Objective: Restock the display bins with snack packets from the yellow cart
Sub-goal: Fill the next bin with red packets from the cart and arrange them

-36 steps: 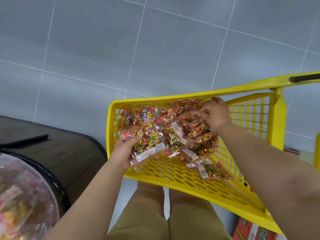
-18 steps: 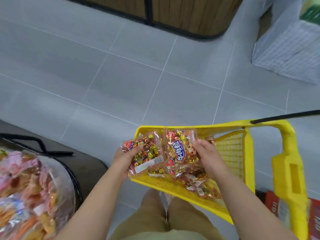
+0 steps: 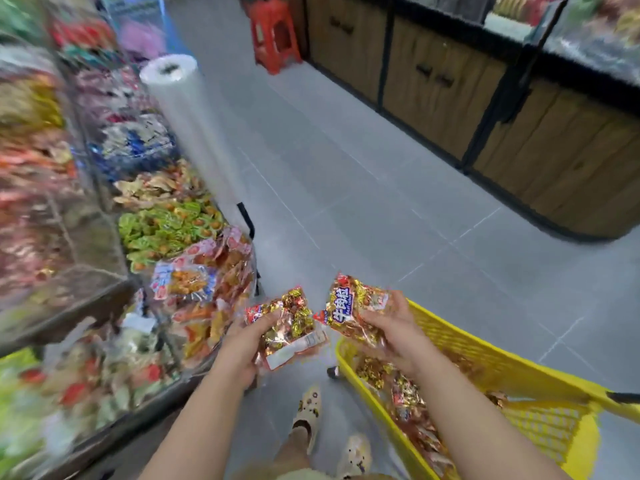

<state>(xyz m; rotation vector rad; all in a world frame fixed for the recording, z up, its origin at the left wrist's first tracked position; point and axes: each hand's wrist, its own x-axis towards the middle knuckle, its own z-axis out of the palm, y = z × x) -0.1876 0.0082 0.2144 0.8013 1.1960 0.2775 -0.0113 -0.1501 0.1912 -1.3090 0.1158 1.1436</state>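
Left hand [image 3: 242, 344]: grips a snack packet [image 3: 289, 323] from below, white label facing up.
Right hand [image 3: 391, 336]: grips a second packet [image 3: 349, 311] over the yellow cart [image 3: 485, 362]; blue patch reads 牛肉粒.
Display bins [image 3: 166, 230]: left of both hands.

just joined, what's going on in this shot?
A person stands in a shop aisle restocking snacks. The left hand grips one snack packet and the right hand grips a second packet, both held up between the yellow cart on the person's right and the display bins on the left. More packets lie in the cart. Neither held packet has reached a bin yet.
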